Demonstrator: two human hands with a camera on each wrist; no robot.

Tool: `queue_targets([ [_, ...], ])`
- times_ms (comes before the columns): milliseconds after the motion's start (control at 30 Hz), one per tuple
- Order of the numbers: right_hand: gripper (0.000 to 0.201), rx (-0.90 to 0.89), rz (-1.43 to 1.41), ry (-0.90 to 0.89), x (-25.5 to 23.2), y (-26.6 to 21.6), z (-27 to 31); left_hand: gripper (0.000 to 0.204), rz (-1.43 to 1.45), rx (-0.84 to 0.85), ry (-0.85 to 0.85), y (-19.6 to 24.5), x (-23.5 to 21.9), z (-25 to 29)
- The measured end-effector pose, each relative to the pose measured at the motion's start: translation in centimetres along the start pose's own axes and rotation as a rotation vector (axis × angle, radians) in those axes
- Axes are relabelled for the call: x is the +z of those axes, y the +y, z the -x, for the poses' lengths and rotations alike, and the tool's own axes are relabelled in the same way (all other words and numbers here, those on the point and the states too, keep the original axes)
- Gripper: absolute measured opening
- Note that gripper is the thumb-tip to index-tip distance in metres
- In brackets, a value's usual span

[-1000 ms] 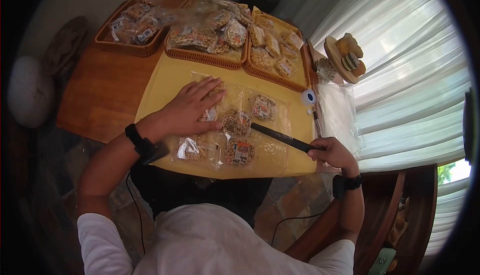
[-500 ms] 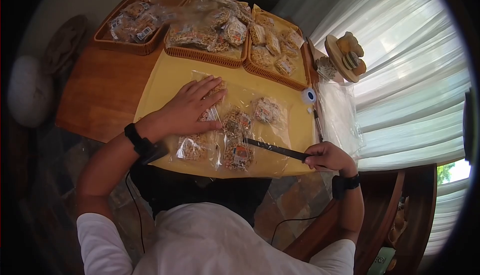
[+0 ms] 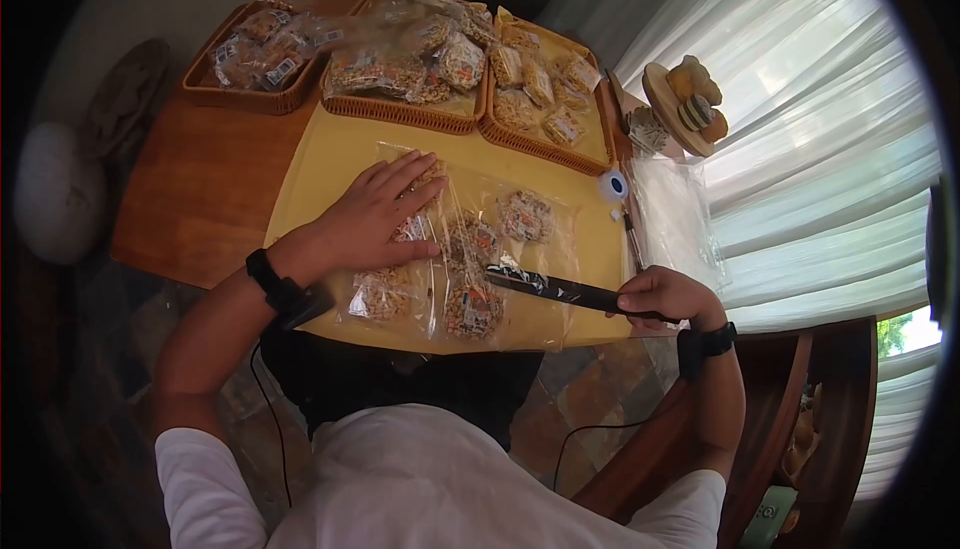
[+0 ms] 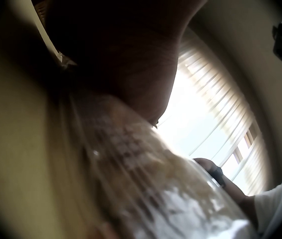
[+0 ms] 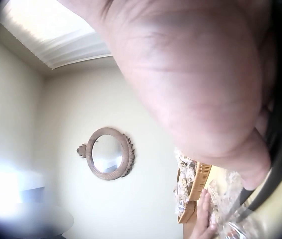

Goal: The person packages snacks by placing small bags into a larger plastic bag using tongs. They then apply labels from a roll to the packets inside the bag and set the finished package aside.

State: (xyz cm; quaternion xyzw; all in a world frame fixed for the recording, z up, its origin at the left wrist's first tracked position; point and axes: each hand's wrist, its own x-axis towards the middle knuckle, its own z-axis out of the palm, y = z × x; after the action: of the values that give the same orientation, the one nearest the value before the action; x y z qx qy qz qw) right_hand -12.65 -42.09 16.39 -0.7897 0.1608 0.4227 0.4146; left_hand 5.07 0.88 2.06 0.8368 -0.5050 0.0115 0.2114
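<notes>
The left hand [image 3: 375, 211] lies spread, palm down, on clear-wrapped packets at the middle of the yellow sheet [image 3: 330, 164]. In the head view the right hand [image 3: 665, 297] grips the end of a long, narrow black tool [image 3: 575, 292]. The tool's far end lies over the clear film between a middle packet [image 3: 472, 239] and a lower packet [image 3: 473, 311]. Another packet [image 3: 526, 216] sits to the upper right, and one [image 3: 380, 295] is below the left hand. In the right wrist view two dark strips of the tool [image 5: 275, 167] run from the fingers toward the packets.
Three baskets of wrapped packets stand along the back: left [image 3: 245, 99], middle [image 3: 400, 114], right [image 3: 545, 152]. At the right are a white roll [image 3: 612, 185], a pen-like item [image 3: 633, 242], clear bags [image 3: 675, 214] and a wooden stand [image 3: 668, 114] with ornaments.
The tool's far end has moved down from beside the middle packet to between it and the lower one. The right hand shifted left, then back right. The left hand stayed on the packets.
</notes>
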Motion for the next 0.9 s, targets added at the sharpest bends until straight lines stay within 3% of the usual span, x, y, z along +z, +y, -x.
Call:
queue_targets([
  [200,0.033,-0.017,-0.032,0.021,-2.2,0.0,0.7,0.093,0.015,-0.015,-0.002,-0.1,0.1,0.2],
  [267,0.033,0.016,0.08,0.058,-2.0,0.7,0.4,0.093,0.009,-0.01,0.002,-0.2,0.1,0.1],
  [633,0.027,-0.158,0.068,0.184,3.0,1.0,-3.0,0.095,0.008,-0.006,-0.01,-0.1,-0.1,0.1],
  [900,0.025,-0.174,0.165,0.27,0.6,1.0,-3.2,0.097,0.012,0.009,-0.013,-0.4,0.2,0.0],
])
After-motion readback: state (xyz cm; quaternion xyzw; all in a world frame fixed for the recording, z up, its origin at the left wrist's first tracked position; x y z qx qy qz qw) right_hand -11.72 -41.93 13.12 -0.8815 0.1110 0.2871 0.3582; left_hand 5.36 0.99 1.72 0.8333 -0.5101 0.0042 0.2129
